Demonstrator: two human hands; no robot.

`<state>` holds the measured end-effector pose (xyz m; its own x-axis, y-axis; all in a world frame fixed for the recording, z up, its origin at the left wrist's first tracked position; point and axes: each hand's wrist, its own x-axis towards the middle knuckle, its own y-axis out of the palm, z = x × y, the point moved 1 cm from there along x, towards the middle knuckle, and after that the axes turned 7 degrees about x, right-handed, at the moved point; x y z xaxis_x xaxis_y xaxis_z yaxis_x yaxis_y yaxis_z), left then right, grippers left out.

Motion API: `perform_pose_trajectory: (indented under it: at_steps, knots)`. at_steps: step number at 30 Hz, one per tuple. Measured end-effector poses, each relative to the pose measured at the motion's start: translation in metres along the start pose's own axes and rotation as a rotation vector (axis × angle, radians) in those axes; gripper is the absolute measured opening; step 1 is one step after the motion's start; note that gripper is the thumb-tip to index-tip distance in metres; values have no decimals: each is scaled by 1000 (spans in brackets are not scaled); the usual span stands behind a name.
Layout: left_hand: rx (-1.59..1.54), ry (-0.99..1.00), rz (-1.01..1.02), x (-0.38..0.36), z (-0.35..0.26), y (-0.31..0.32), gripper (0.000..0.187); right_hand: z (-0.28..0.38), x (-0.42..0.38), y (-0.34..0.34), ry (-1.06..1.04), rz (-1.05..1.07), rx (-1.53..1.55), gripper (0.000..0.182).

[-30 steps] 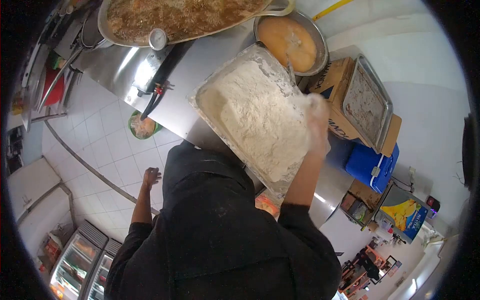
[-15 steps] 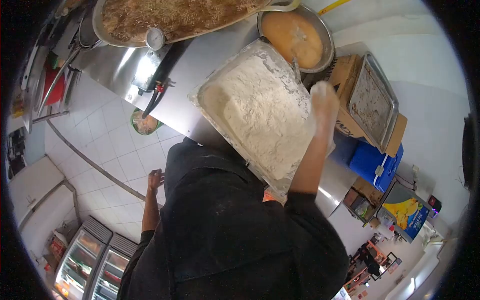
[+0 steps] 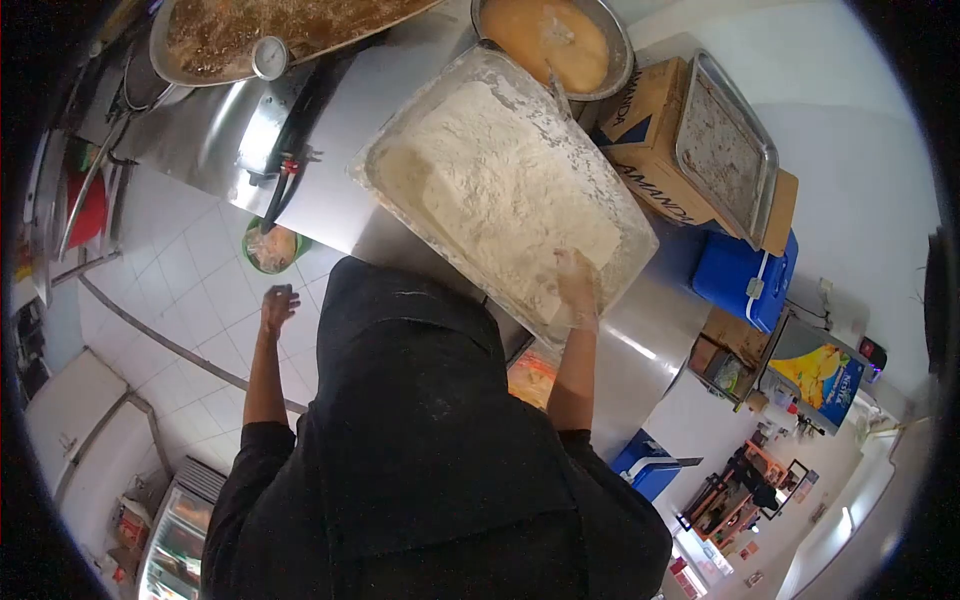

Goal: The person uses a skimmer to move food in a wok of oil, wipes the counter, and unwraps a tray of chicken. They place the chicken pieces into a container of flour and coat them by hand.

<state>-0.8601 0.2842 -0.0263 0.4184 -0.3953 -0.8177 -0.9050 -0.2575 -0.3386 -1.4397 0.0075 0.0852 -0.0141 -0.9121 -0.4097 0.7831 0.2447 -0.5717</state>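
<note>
My right hand (image 3: 577, 285), whitened with flour, is over the near right part of a large rectangular tray (image 3: 628, 262). Its fingers are a little apart, with nothing visible in them, right at the surface of the pale flour (image 3: 500, 165). To the left of my body, my left hand (image 3: 281, 303) hangs above the tiled floor, fingers loosely bent and holding nothing. Just past the tray's far corner stands a round metal bowl (image 3: 622, 62) of orange-brown liquid batter (image 3: 540, 40). A utensil handle leans from the bowl toward the tray.
At the upper left, a wide pan of bubbling brown oil (image 3: 290, 25) has a dial thermometer (image 3: 270, 58) at its edge. A cardboard box (image 3: 640, 125) with a metal tray (image 3: 730, 150) stands right of the flour. Beyond are blue coolers (image 3: 728, 285). A green basin (image 3: 270, 247) sits low at left.
My right hand has moved from the tray's far right edge down and left, over the flour nearer my body. The left hand stays by my side. The whole view has shifted.
</note>
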Motion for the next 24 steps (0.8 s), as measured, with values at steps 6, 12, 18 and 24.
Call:
perform_pose_trajectory:
  at_steps: [6,12,18,24]
  knots:
    - [-20,89,-4,-9,-8,13,36,64,10,-16,-45,-113,-204,30]
    - [-43,-122,3,-24,67,32,39,214,113,-55,-294,-55,157,23]
    - [-112,-235,-16,-68,111,40,42,266,276,-53,-373,-137,-509,32]
    - [-188,-270,-69,-106,114,46,44,306,202,-34,-572,-437,-340,16]
